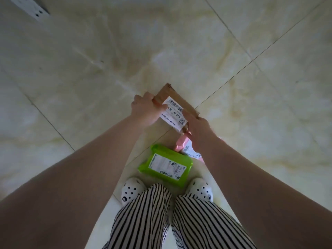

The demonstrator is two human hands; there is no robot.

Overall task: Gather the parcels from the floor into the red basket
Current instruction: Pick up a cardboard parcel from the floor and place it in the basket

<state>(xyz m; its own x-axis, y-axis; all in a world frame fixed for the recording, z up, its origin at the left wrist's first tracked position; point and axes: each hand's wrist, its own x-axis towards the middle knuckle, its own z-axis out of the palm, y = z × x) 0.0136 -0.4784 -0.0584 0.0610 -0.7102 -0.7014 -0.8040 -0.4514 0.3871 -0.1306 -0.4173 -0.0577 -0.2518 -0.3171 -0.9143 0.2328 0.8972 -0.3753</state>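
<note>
The white shipping label point(173, 113) on the brown cardboard parcel point(177, 99), between both hands, read upside down "J6-S10".

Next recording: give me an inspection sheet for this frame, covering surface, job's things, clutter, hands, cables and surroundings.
Surface: pale marbled tile floor with dark grout lines.
Job's things: brown cardboard parcel with a white shipping label, held in both hands; green parcel on the floor by the feet; pink parcel beside it, partly hidden by the right arm. Red basket not in view.
Clutter: nothing seen.
Hands: left hand grips the brown parcel's left edge; right hand holds its near right end.
Cables: nothing seen.
Surroundings: white clogs, striped trousers, a white object at top left, unclear.
</note>
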